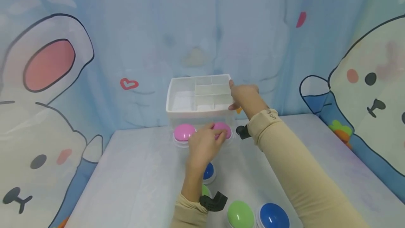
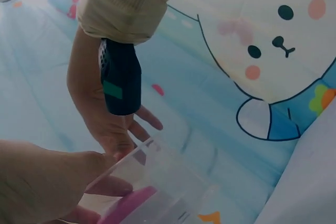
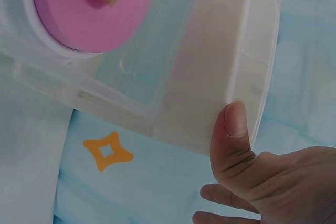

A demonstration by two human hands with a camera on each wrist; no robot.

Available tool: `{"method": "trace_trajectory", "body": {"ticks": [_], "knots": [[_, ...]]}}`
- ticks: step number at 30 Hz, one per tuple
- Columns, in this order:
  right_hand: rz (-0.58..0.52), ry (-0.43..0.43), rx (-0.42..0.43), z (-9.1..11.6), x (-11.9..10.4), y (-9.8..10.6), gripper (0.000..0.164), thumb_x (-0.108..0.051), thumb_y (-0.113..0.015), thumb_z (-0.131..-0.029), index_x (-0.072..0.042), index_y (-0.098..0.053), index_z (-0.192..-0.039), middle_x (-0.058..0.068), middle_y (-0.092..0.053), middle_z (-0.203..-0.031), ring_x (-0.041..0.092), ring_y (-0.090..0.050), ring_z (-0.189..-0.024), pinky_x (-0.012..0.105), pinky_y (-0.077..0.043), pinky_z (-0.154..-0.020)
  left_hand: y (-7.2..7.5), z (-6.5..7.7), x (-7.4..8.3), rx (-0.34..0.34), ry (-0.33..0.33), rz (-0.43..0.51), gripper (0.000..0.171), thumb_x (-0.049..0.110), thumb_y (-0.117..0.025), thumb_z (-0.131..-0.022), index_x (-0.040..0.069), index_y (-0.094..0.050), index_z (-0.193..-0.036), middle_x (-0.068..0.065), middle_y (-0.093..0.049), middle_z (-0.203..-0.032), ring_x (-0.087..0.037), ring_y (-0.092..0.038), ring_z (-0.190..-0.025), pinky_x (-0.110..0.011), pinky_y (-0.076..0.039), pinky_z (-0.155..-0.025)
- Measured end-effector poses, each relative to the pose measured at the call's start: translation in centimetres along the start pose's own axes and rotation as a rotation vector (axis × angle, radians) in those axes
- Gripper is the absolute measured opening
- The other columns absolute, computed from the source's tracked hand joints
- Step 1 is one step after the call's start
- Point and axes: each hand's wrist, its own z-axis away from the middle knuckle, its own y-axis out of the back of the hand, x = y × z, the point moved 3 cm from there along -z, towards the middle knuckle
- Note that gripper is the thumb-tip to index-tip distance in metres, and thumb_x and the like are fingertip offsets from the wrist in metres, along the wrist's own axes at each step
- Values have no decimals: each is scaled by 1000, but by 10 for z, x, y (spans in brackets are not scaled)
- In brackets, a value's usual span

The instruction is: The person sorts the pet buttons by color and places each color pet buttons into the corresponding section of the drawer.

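Observation:
A white organizer box point(image 1: 181, 108) with a divided top stands against the curtain. A clear drawer point(image 2: 184, 182) sticks out from its front and holds two pink domes with white rims. My left hand point(image 1: 204, 145) is at the right pink dome point(image 1: 222, 126); one finger touches its face and another fingertip shows at its edge in the right wrist view. The left pink dome point(image 1: 184, 132) sits beside it. At the organizer's right side is my right hand point(image 1: 246, 97), its thumb against the wall and its other fingers extended.
Nearer on the white table point(image 1: 142, 171) lie a blue dome point(image 1: 209, 171) and a green dome point(image 1: 205, 190), both partly behind the left arm. Another green dome point(image 1: 241, 214) and a larger-looking blue dome point(image 1: 274, 216) sit at the front edge of view.

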Motion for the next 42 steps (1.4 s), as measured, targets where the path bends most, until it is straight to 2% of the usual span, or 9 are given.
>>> {"method": "trace_trajectory", "body": {"ticks": [3, 8, 11, 14, 21, 25, 31, 36, 42], "knots": [[-7, 10, 16, -1, 2, -1, 106, -40, -68, -85, -5, 7, -151, 27, -36, -146, 44, -41, -131, 60, -35, -105, -1, 0, 3, 52, -15, 53, 33, 48, -55, -92, 32, -68, -118, 1, -61, -131, -21, -56, -122, -44, -48, -97], [-38, 17, 26, -2, 9, -1, 105, -37, -69, -85, -3, 6, -151, 29, -34, -146, 48, -37, -131, 64, -31, -106, 16, 2, -3, 192, -73, 346, 52, 43, -66, -86, 25, -55, -134, 0, -47, -145, -20, -39, -138, -52, -37, -108], [-51, 9, 22, -2, 14, -1, 105, -36, -69, -86, -3, 7, -151, 30, -33, -146, 49, -35, -132, 65, -29, -107, 31, 6, -19, 294, -96, 422, 73, 44, -70, -82, 25, -39, -146, 0, -31, -155, -21, -24, -145, -59, -29, -111], [-65, 0, 22, -2, 16, 1, 106, -35, -69, -86, -4, 8, -151, 31, -32, -146, 49, -35, -132, 64, -30, -106, 40, 11, -47, 363, -61, 471, 98, 46, -74, -76, 27, -17, -153, 0, -12, -161, -23, -11, -148, -63, -21, -112], [-63, 8, 13, -5, 16, 1, 106, -36, -68, -86, -4, 9, -151, 31, -30, -147, 50, -33, -133, 64, -30, -105, 28, 32, -125, 246, 169, 826, 122, 33, -82, -71, 43, 13, -147, 20, 11, -157, -16, 5, -148, -66, -8, -113], [-34, 5, 4, -6, 15, 1, 106, -38, -68, -86, -3, 10, -151, 31, -31, -147, 49, -35, -132, 62, -34, -103, 9, 39, -151, 115, 245, 893, 124, 29, -82, -72, 45, 18, -145, 18, 16, -157, -17, 10, -148, -64, -4, -114], [-33, 2, 4, -6, 13, 2, 106, -38, -67, -87, -4, 11, -150, 30, -31, -147, 49, -34, -133, 61, -35, -103, -20, 40, -154, -13, 293, 946, 127, 32, -85, -68, 43, 14, -147, 11, 13, -159, -24, 6, -148, -63, -5, -115], [-49, -17, 0, -5, 13, 3, 106, -36, -68, -87, -5, 11, -151, 31, -27, -148, 48, -33, -134, 61, -33, -105, -32, 35, -145, 9, 254, 1026, 124, 34, -86, -67, 32, 5, -152, 7, 2, -161, -22, -1, -149, -62, -5, -116], [-41, -14, -5, -5, 13, 2, 107, -37, -68, -87, -5, 12, -150, 30, -27, -149, 49, -30, -135, 62, -31, -105, -40, 32, -144, 62, 252, 1007, 119, 34, -85, -68, 29, -3, -153, 7, -8, -161, -21, -7, -149, -61, -7, -116]]}}
